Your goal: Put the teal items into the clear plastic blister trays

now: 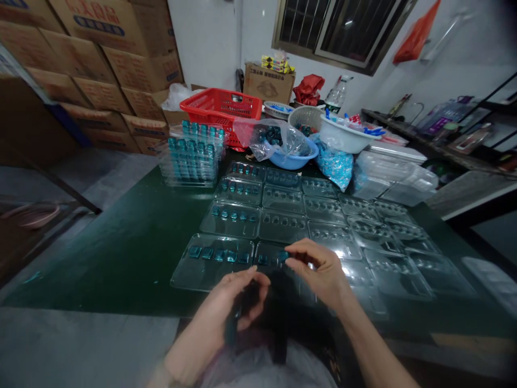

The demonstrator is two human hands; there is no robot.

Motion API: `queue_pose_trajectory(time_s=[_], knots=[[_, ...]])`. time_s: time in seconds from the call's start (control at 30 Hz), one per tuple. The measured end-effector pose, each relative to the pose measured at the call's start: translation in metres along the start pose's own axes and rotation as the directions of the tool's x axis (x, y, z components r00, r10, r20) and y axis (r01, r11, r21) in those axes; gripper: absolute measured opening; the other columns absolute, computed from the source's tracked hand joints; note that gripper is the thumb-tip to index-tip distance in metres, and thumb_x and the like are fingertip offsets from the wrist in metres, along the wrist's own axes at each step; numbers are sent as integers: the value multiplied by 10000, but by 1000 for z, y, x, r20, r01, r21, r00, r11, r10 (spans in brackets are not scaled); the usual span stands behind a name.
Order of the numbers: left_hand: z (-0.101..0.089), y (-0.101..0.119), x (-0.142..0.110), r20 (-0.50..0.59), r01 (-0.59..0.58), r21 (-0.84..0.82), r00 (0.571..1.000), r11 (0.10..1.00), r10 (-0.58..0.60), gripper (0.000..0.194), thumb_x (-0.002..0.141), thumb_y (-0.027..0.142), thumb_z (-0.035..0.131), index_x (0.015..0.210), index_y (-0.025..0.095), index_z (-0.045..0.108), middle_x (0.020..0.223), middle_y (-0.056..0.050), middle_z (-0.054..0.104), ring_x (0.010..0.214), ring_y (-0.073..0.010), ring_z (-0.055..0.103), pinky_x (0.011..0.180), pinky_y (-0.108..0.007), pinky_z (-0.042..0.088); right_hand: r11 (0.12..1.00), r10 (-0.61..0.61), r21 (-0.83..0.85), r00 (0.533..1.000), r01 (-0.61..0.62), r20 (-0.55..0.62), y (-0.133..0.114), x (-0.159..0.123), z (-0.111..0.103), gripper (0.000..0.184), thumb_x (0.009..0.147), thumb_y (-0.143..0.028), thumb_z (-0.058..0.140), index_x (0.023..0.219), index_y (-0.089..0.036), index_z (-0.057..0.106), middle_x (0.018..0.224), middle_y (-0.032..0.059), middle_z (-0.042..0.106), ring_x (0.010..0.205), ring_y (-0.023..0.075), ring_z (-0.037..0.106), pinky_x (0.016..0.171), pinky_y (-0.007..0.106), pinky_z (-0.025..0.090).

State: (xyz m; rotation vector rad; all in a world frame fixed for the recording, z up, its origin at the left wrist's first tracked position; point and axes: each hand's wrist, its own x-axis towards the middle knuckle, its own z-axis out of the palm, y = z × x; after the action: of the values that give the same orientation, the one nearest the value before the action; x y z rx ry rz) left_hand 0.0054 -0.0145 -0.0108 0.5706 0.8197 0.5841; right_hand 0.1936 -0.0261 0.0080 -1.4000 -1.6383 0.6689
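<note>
While the right hand [323, 267] pinches a teal piece [283, 256] between thumb and fingertips, a clear tray [271, 249] lies under those fingertips, with one similar piece in its row just to their left. Whether the pinched piece touches the tray, I cannot tell. Near it, the left hand [224, 293] curves its thumb and fingers toward each other (what, if anything, they grip is too dark to tell). Left of these fingers, a filled tray [186, 275] carries five teal pieces. Beyond both hands' fingertips stand a stack of trays [191, 161], to the left, and a red basket [222, 102] and a blue basin [297, 160], farther ahead. Well past the left fingers, piled cartons [109, 59] bear red Chinese characters, 食品 being readable on the top one, above pale lettering on a blue band, too blurred to read. Straight beyond the right fingertips, a brown box [266, 86] shows dark print, likewise unclear; farther right, a bottle [337, 94] has a green label and a large jug [438, 124] a purple one, both illegible.
</note>
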Motion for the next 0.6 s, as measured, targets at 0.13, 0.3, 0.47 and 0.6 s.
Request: queue_pose_trajectory(time_s=[0.13,0.3,0.47,0.6], knots=[[-11,10,-4,-42,-5,-123,999,992,0,262,745,373,490,807,139,592,647,-15,518,425,-60,453,289,-134,210,973,12,-229,998,3,64,18,5,-2,138,752,-199,537,867,-195,613,766,20,561,654,119,524,599,242,409],[-16,12,-6,-21,-4,-197,1000,980,-1,255,751,358,491,814,128,582,647,-14,499,416,-54,428,270,-136,240,880,20,-472,990,49,141,24,5,15,151,767,-199,520,893,-205,603,826,21,563,708,130,531,637,246,395],[-17,8,-2,-18,26,-248,999,968,-32,278,752,364,490,851,120,577,677,-28,511,435,-56,447,269,-127,257,784,25,-613,982,98,189,22,9,27,150,789,-229,504,890,-212,614,799,28,552,751,147,523,647,248,380],[-18,9,1,16,44,-324,999,945,-41,267,753,347,495,863,114,565,703,-41,523,472,-69,476,295,-140,302,729,10,-669,975,145,222,23,13,33,145,798,-236,490,827,-199,627,775,47,547,764,168,508,664,270,377]])
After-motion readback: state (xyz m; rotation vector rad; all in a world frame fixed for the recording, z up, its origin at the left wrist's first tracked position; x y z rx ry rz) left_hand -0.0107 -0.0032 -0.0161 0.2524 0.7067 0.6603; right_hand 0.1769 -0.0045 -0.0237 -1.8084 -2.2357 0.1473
